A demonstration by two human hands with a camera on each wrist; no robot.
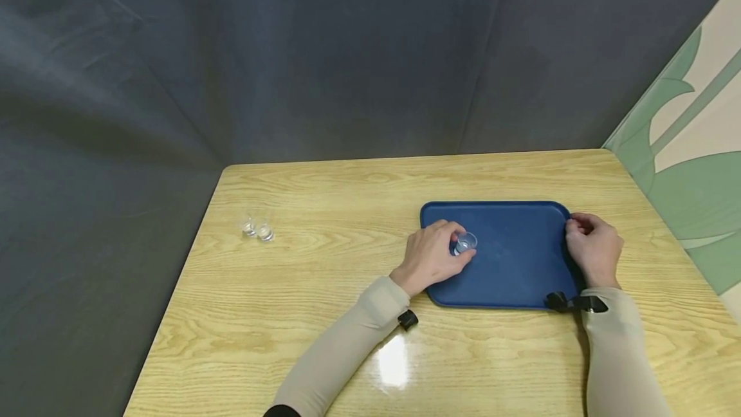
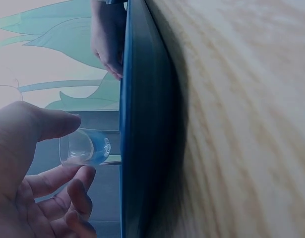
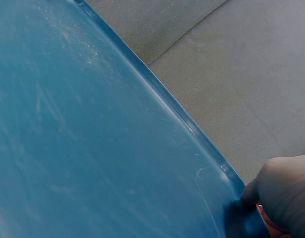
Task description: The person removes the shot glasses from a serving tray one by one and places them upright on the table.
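My left hand pinches a small clear shot glass at the left part of a blue tray. In the left wrist view, the thumb lies on one side of the glass and the fingers on the other, with its base close to the tray's edge. My right hand grips the tray's right rim near the far corner. Thumb and fingers meet at that rim in the right wrist view, where the scratched tray surface fills much of the frame.
Two more small clear glasses stand side by side at the left of the wooden table. Dark cloth hangs behind the table and along its left side. A leaf-patterned panel borders the right.
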